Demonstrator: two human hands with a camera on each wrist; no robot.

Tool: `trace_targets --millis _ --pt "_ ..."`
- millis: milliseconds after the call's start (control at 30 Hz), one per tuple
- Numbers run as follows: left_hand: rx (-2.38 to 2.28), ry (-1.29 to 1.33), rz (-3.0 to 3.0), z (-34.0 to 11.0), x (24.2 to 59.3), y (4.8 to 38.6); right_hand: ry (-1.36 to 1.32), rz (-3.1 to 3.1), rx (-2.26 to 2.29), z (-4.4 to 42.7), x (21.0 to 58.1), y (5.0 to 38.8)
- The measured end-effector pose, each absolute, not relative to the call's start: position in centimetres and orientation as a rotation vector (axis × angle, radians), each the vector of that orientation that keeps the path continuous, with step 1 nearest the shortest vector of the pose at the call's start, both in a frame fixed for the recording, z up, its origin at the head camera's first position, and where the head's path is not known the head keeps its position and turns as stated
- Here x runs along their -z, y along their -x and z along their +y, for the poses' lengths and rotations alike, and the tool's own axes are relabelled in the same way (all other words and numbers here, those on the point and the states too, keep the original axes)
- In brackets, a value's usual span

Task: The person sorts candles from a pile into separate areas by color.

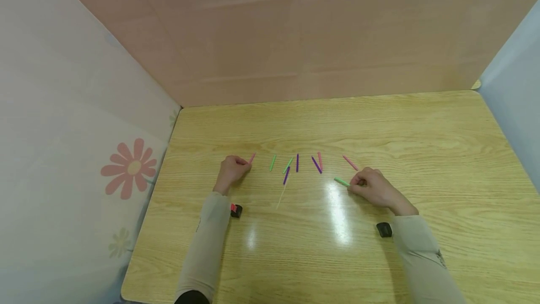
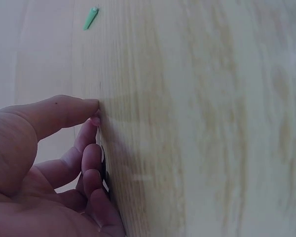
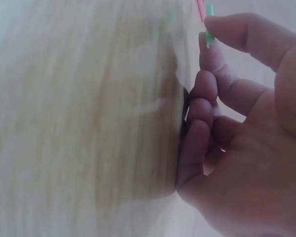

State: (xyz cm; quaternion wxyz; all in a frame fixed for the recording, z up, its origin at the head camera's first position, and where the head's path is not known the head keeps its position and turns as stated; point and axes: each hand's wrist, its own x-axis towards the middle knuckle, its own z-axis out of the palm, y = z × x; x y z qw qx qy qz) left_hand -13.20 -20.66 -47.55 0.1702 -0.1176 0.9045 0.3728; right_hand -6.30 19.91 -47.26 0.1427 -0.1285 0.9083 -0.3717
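Here, nearest the viewer, a pale left sleeve is slanting in at seven o'clock of the head view and a pale right sleeve at four, both over a wooden table. Farther in, the right hand is pinching a held green stick between thumb and forefinger, the gap closing to the stick's thickness, while the other fingers are curling by the tabletop; the stick is pointing to ten o'clock. A loose pink stick is lying between ten and eleven o'clock from that hand, its near end just beside the knuckles. The left hand is likewise pinching a held pink stick, thumb against forefinger, its free end pointing to one o'clock. Between the hands, a low purple stick is lying at the near end of a slanted green stick, touching or nearly so. At about three o'clock from the left hand, a lone green stick is lying apart. Farther along that line, a straight purple stick is pointing to twelve, and a tilted purple stick and a middle pink stick are converging at their near ends. Beyond, a pinkish-brown panel is standing at twelve o'clock.
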Motion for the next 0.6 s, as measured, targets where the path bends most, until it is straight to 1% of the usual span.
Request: trace_targets --millis 333,600 --pt "-1.051 0.32 2.581 -20.64 47.56 13.12 0.398 2.576 1.107 20.29 46.95 6.48" --pt "-1.048 0.318 2.592 -20.67 47.62 13.26 0.355 2.53 1.101 20.7 46.21 6.94"
